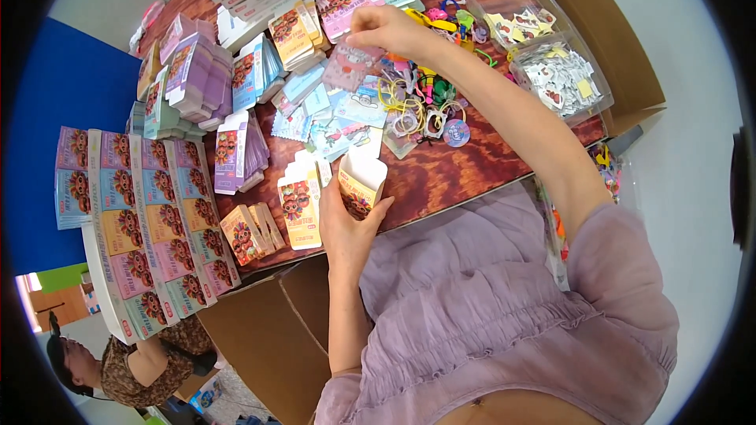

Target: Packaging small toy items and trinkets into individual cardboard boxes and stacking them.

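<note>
My left hand is wrapped round a small yellow carton with its top flaps up, near the table's front edge. Over the pile, my right hand pinches the top of a thin pink see-through packet. Beneath it lie blue-and-white packets, partly covered. A tangle of bright hair ties and small trinkets spreads to the right of them. Just left of my left hand are flat, unfolded yellow cartons and a short row of filled-looking yellow boxes.
Purple cartons, blue ones and others stand in stacks at the left. Clear tubs of small cards sit at the far right beside a cardboard box. Display trays of boxes overhang the left edge. Another person is lower left.
</note>
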Available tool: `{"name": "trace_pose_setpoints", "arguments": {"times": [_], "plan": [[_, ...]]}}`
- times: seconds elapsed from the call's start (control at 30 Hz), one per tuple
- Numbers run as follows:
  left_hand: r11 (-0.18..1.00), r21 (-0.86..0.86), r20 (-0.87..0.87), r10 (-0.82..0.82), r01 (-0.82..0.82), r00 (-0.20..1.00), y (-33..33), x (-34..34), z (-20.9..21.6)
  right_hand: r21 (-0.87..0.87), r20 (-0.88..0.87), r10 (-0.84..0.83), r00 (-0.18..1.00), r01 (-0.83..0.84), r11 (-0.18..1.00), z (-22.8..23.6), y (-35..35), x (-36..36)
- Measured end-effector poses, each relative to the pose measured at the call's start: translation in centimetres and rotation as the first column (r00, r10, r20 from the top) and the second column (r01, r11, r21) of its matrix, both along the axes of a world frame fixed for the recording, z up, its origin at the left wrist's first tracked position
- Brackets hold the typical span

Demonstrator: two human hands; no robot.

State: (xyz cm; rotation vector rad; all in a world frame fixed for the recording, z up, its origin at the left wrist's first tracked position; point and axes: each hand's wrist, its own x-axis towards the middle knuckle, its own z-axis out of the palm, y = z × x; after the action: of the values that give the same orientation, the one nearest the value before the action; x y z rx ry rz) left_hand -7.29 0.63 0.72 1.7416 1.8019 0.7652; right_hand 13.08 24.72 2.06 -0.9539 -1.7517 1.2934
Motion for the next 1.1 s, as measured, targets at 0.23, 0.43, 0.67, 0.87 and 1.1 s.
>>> {"name": "trace_pose_setpoints", "arguments": {"times": [0.23,0.43,0.67,0.87,1.1], "plan": [[0.999,0.002,0.007,0.044,-0.044,0.999,0.2,0.7,0.1,-0.345,-0.265,-0.207,0.942,0.108,0.932,-0.5,-12.4,0.4],[0.998,0.049,-0.203,0.039,-0.03,0.978,0.3,1.1,0.9,-0.169,-0.091,-0.215,0.972,0.198,0.966,0.1,-16.6,1.2],[0.997,0.065,-0.232,-0.029,0.045,0.972,0.1,1.0,1.3,-0.087,0.017,-0.288,0.958,0.288,0.954,2.5,-17.0,1.6],[0.999,0.039,-0.089,-0.034,0.038,0.995,-0.2,0.5,0.8,-0.053,0.02,-0.254,0.967,0.255,0.966,2.2,-18.1,1.6],[0.984,0.003,-0.116,-0.179,0.181,0.977,-0.3,1.3,1.7,0.028,0.306,-0.116,0.945,0.113,0.993,2.2,-17.6,0.7]]}}
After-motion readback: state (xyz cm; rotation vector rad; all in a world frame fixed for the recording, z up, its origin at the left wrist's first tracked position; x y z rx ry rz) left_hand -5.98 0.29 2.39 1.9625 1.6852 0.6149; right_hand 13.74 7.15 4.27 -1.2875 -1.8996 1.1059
